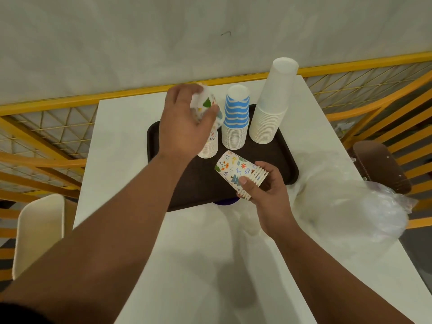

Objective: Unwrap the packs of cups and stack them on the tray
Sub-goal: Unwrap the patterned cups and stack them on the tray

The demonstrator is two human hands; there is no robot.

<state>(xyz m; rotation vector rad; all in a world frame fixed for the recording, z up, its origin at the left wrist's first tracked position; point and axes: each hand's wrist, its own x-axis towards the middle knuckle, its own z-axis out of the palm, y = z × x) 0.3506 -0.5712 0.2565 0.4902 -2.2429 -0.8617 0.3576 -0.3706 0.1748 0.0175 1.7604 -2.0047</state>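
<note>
My left hand (187, 120) gripped 1 patterned cup (205, 106) above the far-left stack (208, 146) on the tray (275, 155); my right hand (261, 185) held a short patterned bundle (238, 174) nearer.

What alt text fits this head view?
Left hand holds a patterned cup above the patterned stack on a dark tray; right hand grips a short nested stack of patterned cups. Blue-striped and plain white stacks stand alongside.
</note>
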